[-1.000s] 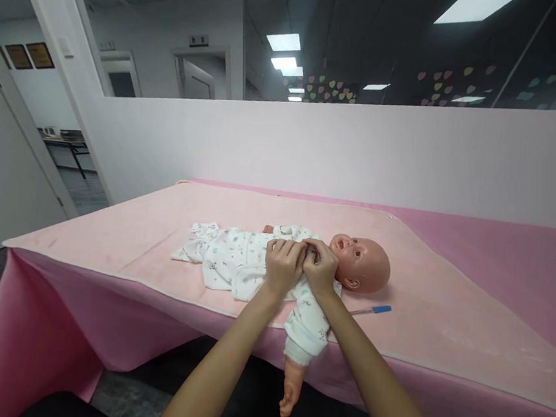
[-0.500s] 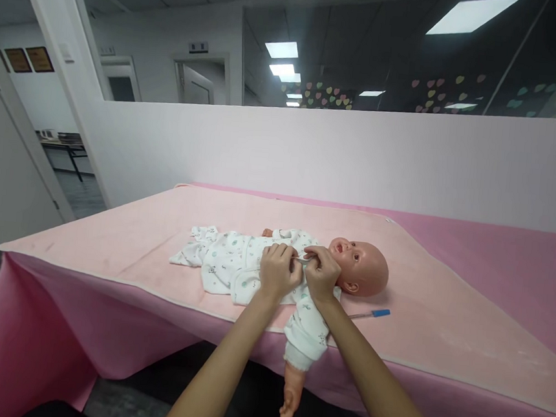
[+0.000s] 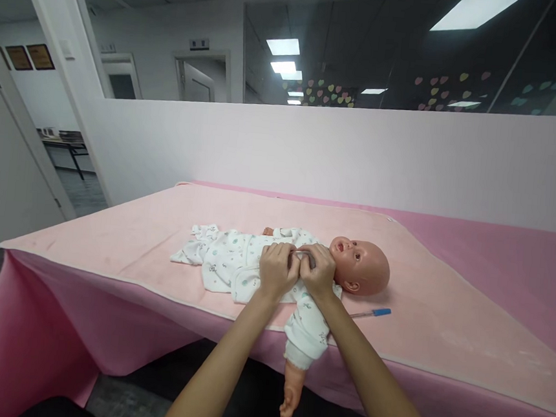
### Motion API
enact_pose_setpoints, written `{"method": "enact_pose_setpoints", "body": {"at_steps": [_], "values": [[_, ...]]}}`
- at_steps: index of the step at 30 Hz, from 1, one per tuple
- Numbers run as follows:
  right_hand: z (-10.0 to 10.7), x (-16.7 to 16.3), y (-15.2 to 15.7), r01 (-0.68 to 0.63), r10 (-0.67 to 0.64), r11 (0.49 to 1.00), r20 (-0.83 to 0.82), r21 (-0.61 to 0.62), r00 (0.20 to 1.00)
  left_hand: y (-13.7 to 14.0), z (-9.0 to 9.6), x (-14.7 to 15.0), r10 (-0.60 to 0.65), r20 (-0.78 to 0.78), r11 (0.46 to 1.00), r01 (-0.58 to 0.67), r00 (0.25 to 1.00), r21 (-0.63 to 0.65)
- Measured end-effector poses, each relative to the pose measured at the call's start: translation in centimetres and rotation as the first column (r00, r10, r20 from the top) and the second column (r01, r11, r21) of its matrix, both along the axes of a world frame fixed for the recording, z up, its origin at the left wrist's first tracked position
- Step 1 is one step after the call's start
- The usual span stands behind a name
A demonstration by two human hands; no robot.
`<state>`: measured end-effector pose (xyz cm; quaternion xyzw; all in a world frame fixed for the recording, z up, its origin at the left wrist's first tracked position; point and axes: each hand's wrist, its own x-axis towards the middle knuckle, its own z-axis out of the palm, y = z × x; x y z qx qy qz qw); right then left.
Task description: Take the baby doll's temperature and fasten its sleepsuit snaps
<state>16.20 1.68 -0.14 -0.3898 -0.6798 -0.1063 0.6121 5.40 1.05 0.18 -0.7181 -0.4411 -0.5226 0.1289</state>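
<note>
A baby doll (image 3: 363,268) lies on its back, head to the right, dressed in a white printed baby outfit (image 3: 227,259). Over its upper chest, my left hand (image 3: 279,267) is closed with curled fingers. My right hand (image 3: 319,269) is closed beside it, the two nearly touching. A small, thin, greyish shiny piece (image 3: 307,256) shows between my fingertips, mostly covered, so its kind is unclear. The doll's near arm (image 3: 293,388) hangs over the table's front edge below my wrists.
A blue-capped pen (image 3: 380,312) lies right of my right forearm, partly hidden by it. A peach mat (image 3: 442,333) covers the pink-draped table (image 3: 519,281). Behind it stands a white half-wall (image 3: 312,153) with glass above.
My right hand has turned and closed in, moving slightly left toward my left hand. More of the greyish piece now shows between them. The doll has stayed put.
</note>
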Motion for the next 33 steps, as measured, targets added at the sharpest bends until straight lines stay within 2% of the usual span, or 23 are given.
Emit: {"method": "enact_pose_setpoints", "body": {"at_steps": [3, 6, 10, 13, 15, 20, 26, 33], "values": [[0.0, 0.0, -0.1, 0.000, 0.001, 1.000, -0.050, 0.029, 0.999, -0.3, 0.1, -0.7, 0.067, 0.052, 0.998, -0.066, 0.996, -0.010], [0.0, -0.1, -0.1, -0.025, 0.029, 0.999, -0.084, 0.044, 0.996, -0.7, 0.1, -1.5, 0.115, 0.095, 0.992, -0.108, 0.989, -0.072], [0.0, -0.1, 0.0, -0.030, 0.032, 0.999, -0.105, 0.023, 0.994, -1.2, -0.2, -2.1, 0.051, 0.034, 0.988, -0.046, 0.998, -0.145], [0.0, -0.1, -0.1, -0.014, 0.015, 1.000, -0.098, 0.013, 0.995, -1.4, -0.3, -2.1, 0.033, 0.049, 0.985, -0.025, 0.998, -0.170], [0.0, -0.1, -0.3, -0.006, 0.007, 1.000, -0.048, 0.026, 0.999, -1.5, -0.2, -2.1, 0.028, 0.085, 0.984, -0.012, 0.996, -0.178], [0.3, -0.4, -0.9, -0.040, 0.034, 0.999, 0.207, 0.024, 0.978, -1.6, -0.1, -2.1, -0.001, 0.115, 0.980, 0.024, 0.993, -0.199], [0.0, -0.5, -0.6, 0.033, -0.026, 0.999, 0.236, -0.024, 0.972, -1.9, 0.0, -2.1, -0.045, 0.070, 0.980, 0.058, 0.996, -0.191], [0.0, -0.2, -0.8, -0.012, 0.042, 0.994, 0.268, -0.113, 0.963, -1.8, -0.1, -1.7, 0.017, 0.026, 0.981, -0.012, 1.000, -0.196]]}}
